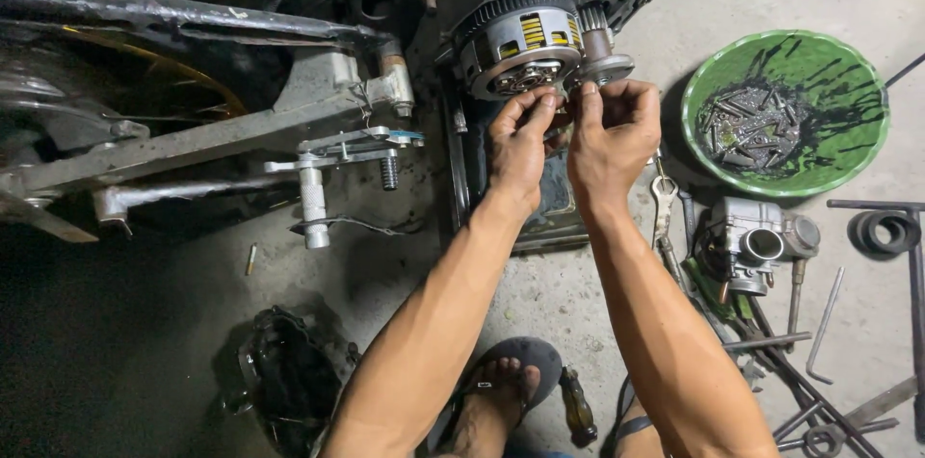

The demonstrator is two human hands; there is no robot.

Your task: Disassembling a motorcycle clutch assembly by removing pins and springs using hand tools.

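At six o'clock, nearest the camera, a foot in a dark rubber sandal (511, 376) rests on the grey concrete floor (540, 294), with a brown glass bottle (578, 408) lying just beside it. At seven o'clock sits a black engine side cover (287, 376). At four o'clock a scatter of long steel wrenches and hex keys (819, 362) lies on the floor.

Both forearms reach up toward twelve o'clock. The left hand (518, 145) has its fingers pinched together at the lower edge of the round silver clutch assembly with yellow-marked springs (520, 44); what it pinches is too small to tell. The right hand (612, 130) is curled closed, its fingertips meeting those of the left hand just below the small steel gear on its shaft (602, 49), which stands just beside the clutch at its three o'clock.

At three o'clock of the hands lies a grey metal carburettor (756, 246), and beyond it, at two o'clock, a green plastic bowl of oily bolts (848, 140). At nine o'clock a silver footpeg bracket (332, 164) hangs from the motorcycle frame (164, 145).
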